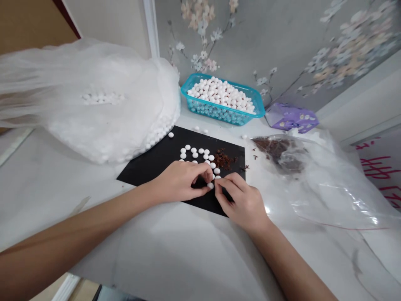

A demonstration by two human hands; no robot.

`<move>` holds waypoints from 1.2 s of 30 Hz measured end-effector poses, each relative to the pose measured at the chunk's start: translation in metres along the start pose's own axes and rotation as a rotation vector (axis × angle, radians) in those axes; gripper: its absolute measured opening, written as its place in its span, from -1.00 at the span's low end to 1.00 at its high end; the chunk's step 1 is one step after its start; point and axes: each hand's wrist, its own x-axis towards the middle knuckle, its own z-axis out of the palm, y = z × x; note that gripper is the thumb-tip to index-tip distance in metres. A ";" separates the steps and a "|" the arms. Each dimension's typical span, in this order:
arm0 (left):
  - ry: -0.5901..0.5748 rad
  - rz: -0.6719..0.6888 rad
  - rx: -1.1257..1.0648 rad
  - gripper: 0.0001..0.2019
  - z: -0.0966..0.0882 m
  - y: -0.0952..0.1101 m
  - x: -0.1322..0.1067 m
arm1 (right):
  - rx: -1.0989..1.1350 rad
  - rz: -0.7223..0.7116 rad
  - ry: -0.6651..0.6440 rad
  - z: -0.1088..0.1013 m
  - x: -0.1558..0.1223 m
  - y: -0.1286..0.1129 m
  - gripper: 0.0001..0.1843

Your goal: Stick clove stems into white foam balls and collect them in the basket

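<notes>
Left hand (180,182) and right hand (242,200) pinch a white, seemingly flattened bead (210,185)

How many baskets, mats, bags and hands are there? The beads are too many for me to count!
Blue basket: 1
Black mat: 1
Bags: 3 (big white bag, clear bag, purple packet)
Hands: 2 (left hand, pinching one white bead; right hand)
Total: 7

Matt black sheet (150,163) under smooth white pellets (201,151); translucent turquoise plastic basket (219,113) at 12 o'clock; glossy clear plastic bag (328,184) at 3 o'clock; gauzy mesh (94,104) at 10 o'clock
</notes>
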 end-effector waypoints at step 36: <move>-0.034 -0.095 -0.136 -0.79 -0.001 -0.001 0.005 | 0.375 0.142 -0.245 -0.006 0.007 -0.006 -0.83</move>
